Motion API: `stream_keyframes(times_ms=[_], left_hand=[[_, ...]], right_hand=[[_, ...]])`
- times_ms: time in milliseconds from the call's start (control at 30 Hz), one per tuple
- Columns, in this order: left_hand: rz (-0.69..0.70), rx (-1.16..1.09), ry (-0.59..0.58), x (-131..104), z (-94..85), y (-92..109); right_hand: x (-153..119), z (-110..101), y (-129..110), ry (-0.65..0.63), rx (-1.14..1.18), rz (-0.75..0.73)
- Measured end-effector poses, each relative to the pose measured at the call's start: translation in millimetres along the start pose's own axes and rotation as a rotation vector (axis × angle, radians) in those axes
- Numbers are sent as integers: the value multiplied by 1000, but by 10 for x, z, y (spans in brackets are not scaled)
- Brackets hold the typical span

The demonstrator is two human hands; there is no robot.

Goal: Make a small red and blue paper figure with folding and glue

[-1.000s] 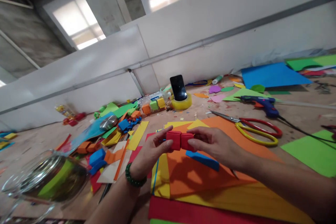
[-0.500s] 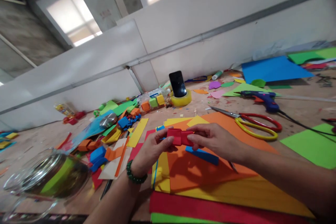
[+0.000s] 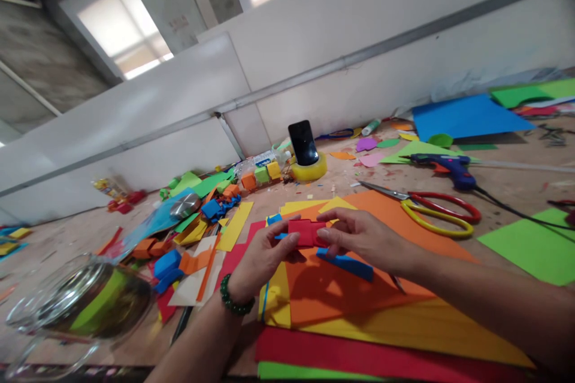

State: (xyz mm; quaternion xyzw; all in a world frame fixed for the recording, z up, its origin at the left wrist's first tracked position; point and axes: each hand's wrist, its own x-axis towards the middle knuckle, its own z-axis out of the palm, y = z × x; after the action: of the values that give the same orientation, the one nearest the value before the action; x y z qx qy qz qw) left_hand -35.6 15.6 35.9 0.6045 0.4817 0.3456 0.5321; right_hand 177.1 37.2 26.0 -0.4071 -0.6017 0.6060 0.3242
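A flat orange paper sheet (image 3: 323, 299) has red-and-yellow-handled metal scissors (image 3: 411, 196) at two o'clock from its middle. Over it, the left hand (image 3: 263, 254) and right hand (image 3: 366, 236) are nearly closed, thumbs opposing fingers. A narrow blue paper strip (image 3: 348, 264) sits at four o'clock from the red folded-paper block (image 3: 306, 233) both pinch, at its nine and three o'clock ends.

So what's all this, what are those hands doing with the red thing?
A person is holding a small red piece up in front of them, the left hand at one end and the right hand at the other. Below the hands are an orange sheet and a blue strip. The scissors and glue gun lie off to the right, with neither hand touching them.
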Motion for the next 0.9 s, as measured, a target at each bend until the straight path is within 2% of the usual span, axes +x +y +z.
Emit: stream_keyframes(times_ms=[133, 367, 533, 700, 767, 900], left_hand=[[-8, 6, -29, 10, -1, 1], [-24, 22, -33, 24, 22, -1], [-21, 2, -79, 20, 11, 31], [-91, -98, -25, 83, -35, -30], [-111, -179, -20, 118, -52, -68], [-127, -291, -60, 144, -64, -82]], right_hand=[[16, 22, 22, -33, -17, -36], [22, 80, 23, -41, 64, 27], [32, 66, 18, -66, 2, 15], [0, -6, -19, 5, -227, -115], [-12, -23, -21, 16, -216, -173], [-10, -32, 8, -15, -105, -177]])
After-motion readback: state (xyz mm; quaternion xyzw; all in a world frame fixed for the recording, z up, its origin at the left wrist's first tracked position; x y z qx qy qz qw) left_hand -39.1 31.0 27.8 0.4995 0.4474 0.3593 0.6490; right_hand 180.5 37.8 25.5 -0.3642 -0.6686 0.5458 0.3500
